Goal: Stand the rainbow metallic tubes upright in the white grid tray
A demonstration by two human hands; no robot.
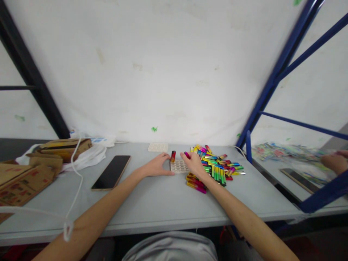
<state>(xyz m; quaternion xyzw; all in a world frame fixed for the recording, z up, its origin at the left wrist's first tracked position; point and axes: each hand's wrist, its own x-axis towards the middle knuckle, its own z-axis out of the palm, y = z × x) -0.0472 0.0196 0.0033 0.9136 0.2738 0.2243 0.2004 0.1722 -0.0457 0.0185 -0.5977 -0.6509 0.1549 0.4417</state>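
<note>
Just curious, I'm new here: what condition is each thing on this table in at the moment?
Left hand: resting at the tray's edge.
Right hand: holding one pink stick.
Tray: flat, one red stick standing upright in it.
Pile of sticks: loose, lying jumbled.
Phone: screen dark, lying flat.
Cardboard boxes: flaps open.

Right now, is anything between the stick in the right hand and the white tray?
Nothing visible. The right hand holds a pink stick just above the tray. The left hand steadies the tray's left edge, and one stick already stands at its far corner.
</note>
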